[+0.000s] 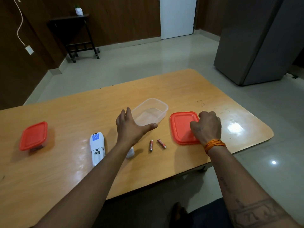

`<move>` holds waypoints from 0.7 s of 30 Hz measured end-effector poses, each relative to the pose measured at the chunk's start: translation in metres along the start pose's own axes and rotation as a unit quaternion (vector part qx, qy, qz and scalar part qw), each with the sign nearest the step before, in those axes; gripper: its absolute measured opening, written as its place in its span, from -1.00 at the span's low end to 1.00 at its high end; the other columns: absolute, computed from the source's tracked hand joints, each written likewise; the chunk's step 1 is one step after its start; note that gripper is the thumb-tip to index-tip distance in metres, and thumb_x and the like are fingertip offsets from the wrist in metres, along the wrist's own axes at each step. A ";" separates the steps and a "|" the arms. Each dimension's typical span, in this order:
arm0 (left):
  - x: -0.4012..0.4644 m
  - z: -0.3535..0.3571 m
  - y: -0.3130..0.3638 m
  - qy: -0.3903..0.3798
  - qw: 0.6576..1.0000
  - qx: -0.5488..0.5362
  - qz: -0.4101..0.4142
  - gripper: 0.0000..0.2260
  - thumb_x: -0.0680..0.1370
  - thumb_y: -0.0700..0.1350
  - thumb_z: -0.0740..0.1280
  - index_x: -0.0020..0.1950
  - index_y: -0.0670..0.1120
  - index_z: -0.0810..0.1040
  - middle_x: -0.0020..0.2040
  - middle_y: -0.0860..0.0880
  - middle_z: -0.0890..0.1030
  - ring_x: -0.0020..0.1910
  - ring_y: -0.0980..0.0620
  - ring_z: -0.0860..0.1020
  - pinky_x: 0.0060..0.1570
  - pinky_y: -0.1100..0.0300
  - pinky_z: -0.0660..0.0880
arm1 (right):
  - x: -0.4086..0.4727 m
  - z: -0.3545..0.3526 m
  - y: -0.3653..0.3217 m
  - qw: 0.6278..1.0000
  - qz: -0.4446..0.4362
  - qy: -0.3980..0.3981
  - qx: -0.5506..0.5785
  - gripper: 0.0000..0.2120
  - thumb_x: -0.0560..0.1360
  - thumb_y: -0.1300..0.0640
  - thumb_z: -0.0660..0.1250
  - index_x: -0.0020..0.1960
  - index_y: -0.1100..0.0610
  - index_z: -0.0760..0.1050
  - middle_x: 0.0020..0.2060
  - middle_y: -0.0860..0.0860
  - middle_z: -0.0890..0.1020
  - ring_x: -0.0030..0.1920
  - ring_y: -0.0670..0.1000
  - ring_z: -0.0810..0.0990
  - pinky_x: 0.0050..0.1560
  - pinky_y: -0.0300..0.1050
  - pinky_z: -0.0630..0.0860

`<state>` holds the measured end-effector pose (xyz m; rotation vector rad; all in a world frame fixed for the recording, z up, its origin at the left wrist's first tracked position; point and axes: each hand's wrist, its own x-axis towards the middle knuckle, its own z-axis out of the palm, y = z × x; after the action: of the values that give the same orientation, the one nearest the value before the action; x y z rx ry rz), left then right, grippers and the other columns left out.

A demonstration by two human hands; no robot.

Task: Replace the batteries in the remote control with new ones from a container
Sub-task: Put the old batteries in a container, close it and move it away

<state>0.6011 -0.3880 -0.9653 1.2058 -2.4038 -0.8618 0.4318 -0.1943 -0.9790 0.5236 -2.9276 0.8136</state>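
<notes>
A white remote control (97, 148) lies face down on the wooden table (65, 175), its battery bay open and empty. The white battery cover (131, 152) peeks out from under my left forearm. Two red batteries (151, 145) (161, 143) lie loose on the table between my arms. An empty clear container (150, 112) stands behind them. My left hand (131, 126) hovers with spread fingers at the container's near-left side. Its red lid (183, 127) lies flat to the right, and my right hand (206, 125) grips the lid's right edge with curled fingers.
A second container with a red lid on (33, 136) stands at the table's left. The table's rounded right corner (269, 134) is close to my right hand. A grey fridge (256, 46) and a dark side table (77, 35) stand on the floor beyond.
</notes>
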 end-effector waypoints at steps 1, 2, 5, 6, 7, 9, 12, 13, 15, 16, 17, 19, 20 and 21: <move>-0.006 -0.001 0.001 0.028 0.999 0.003 0.018 0.13 0.31 0.39 0.54 0.69 -0.05 0.10 0.70 -0.08 0.11 0.66 -0.14 0.04 0.59 -0.11 0.15 | -0.004 -0.002 -0.006 1.000 -0.024 0.008 0.009 -0.64 0.50 0.10 0.35 0.21 0.28 0.59 0.11 0.26 0.57 0.10 0.28 0.54 0.07 0.06 0.51; -0.013 -0.002 0.002 0.059 0.997 0.000 0.041 0.02 0.35 0.35 0.54 0.67 -0.03 0.20 0.66 -0.07 0.18 0.62 -0.13 0.13 0.55 -0.09 0.23 | -0.010 -0.003 -0.013 0.998 -0.046 0.013 0.031 -0.62 0.50 0.09 0.36 0.24 0.26 0.59 0.11 0.24 0.58 0.10 0.26 0.56 0.09 0.06 0.53; -0.038 -0.001 0.005 0.101 0.990 -0.025 0.099 -0.37 0.45 0.13 0.56 0.46 0.02 0.45 0.39 -0.01 0.46 0.30 -0.04 0.51 0.23 0.03 0.53 | -0.029 -0.001 -0.033 0.990 -0.089 -0.026 0.110 -0.61 0.47 0.04 0.41 0.24 0.17 0.65 0.08 0.13 0.69 0.06 0.14 0.65 0.10 0.02 0.61; -0.045 -0.001 0.006 0.098 0.989 -0.024 0.107 -0.49 0.48 0.07 0.55 0.37 0.03 0.49 0.29 0.01 0.51 0.16 0.00 0.57 0.10 0.06 0.58 | -0.035 0.001 -0.039 0.986 -0.099 -0.056 0.124 -0.63 0.46 0.02 0.44 0.22 0.15 0.67 0.05 0.09 0.72 0.05 0.09 0.67 0.08 -0.01 0.62; -0.052 0.000 0.007 0.090 0.990 -0.014 0.111 -0.60 0.50 0.03 0.53 0.29 0.02 0.52 0.19 0.03 0.55 0.05 0.05 0.59 0.01 0.09 0.59 | -0.042 0.003 -0.044 0.982 -0.109 -0.084 0.130 -0.64 0.46 0.00 0.47 0.19 0.13 0.68 0.02 0.06 0.73 0.03 0.06 0.68 0.06 -0.02 0.63; -0.061 0.005 0.007 0.064 0.992 0.019 0.109 -0.75 0.53 -0.01 0.51 0.14 0.01 0.56 0.01 0.06 0.61 -0.05 0.08 0.59 -0.08 0.13 0.60 | -0.052 0.008 -0.052 0.978 -0.124 -0.123 0.116 -0.67 0.44 -0.04 0.50 0.13 0.10 0.70 -0.04 0.03 0.72 -0.01 0.05 0.67 0.01 -0.01 0.64; -0.068 0.013 0.006 0.009 0.992 0.084 0.092 -0.82 0.56 0.05 0.45 0.01 -0.04 0.63 -0.11 0.00 0.67 -0.12 0.00 0.63 -0.07 0.04 0.64 | -0.059 0.014 -0.056 0.976 -0.142 -0.151 0.068 -0.73 0.41 -0.03 0.53 0.04 0.10 0.71 -0.09 0.03 0.72 -0.03 0.09 0.66 -0.02 0.03 0.64; -0.069 0.015 0.005 -0.005 0.991 0.102 0.084 -0.79 0.57 0.08 0.42 -0.03 -0.06 0.64 -0.12 -0.03 0.68 -0.13 -0.03 0.63 -0.06 0.00 0.64 | -0.060 0.017 -0.057 0.975 -0.149 -0.156 0.047 -0.74 0.42 -0.03 0.53 0.01 0.11 0.71 -0.10 0.04 0.73 -0.03 0.10 0.66 -0.03 0.03 0.64; -0.068 0.017 0.004 -0.022 0.989 0.128 0.064 -0.73 0.56 0.12 0.40 -0.09 -0.09 0.64 -0.15 -0.06 0.67 -0.14 -0.09 0.62 -0.07 -0.03 0.63 | -0.062 0.022 -0.057 0.974 -0.165 -0.158 0.008 -0.76 0.45 -0.02 0.51 -0.02 0.14 0.70 -0.12 0.07 0.73 -0.03 0.13 0.66 -0.05 0.02 0.63; -0.068 0.017 0.005 -0.024 0.989 0.137 0.058 -0.72 0.55 0.12 0.41 -0.11 -0.10 0.64 -0.16 -0.08 0.67 -0.13 -0.10 0.62 -0.08 -0.03 0.63 | -0.062 0.025 -0.058 0.973 -0.170 -0.158 -0.008 -0.77 0.46 -0.01 0.49 -0.04 0.15 0.70 -0.13 0.09 0.72 -0.04 0.15 0.66 -0.07 0.01 0.62; -0.066 0.018 0.005 -0.026 0.988 0.141 0.056 -0.73 0.53 0.11 0.42 -0.11 -0.10 0.64 -0.15 -0.08 0.67 -0.13 -0.11 0.63 -0.08 -0.03 0.63 | -0.063 0.027 -0.058 0.972 -0.173 -0.160 -0.019 -0.78 0.47 0.00 0.48 -0.07 0.16 0.69 -0.15 0.11 0.71 -0.06 0.17 0.66 -0.09 0.00 0.62; -0.063 0.019 0.006 -0.031 0.987 0.147 0.056 -0.76 0.52 0.07 0.43 -0.10 -0.10 0.65 -0.14 -0.09 0.67 -0.11 -0.11 0.64 -0.08 -0.02 0.63 | -0.062 0.032 -0.060 0.970 -0.174 -0.166 -0.027 -0.77 0.49 -0.02 0.46 -0.09 0.16 0.66 -0.17 0.12 0.70 -0.09 0.19 0.66 -0.11 0.01 0.63; -0.062 0.019 0.007 -0.034 0.987 0.150 0.054 -0.77 0.53 0.06 0.43 -0.09 -0.11 0.66 -0.13 -0.09 0.68 -0.11 -0.11 0.64 -0.08 -0.01 0.63 | -0.062 0.033 -0.060 0.970 -0.173 -0.169 -0.026 -0.74 0.49 -0.05 0.45 -0.10 0.16 0.66 -0.18 0.11 0.70 -0.11 0.18 0.66 -0.12 0.01 0.64; -0.062 0.018 0.009 -0.038 0.986 0.151 0.053 -0.77 0.53 0.06 0.43 -0.09 -0.12 0.66 -0.13 -0.09 0.68 -0.12 -0.11 0.63 -0.08 -0.01 0.63 | -0.061 0.034 -0.061 0.970 -0.169 -0.173 -0.022 -0.72 0.49 -0.07 0.45 -0.12 0.16 0.66 -0.21 0.11 0.70 -0.14 0.17 0.66 -0.13 0.02 0.64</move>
<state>0.6229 -0.3276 -0.9747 1.1503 -2.7064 -0.5338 0.5112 -0.2419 -0.9869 1.2328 -3.0053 0.6682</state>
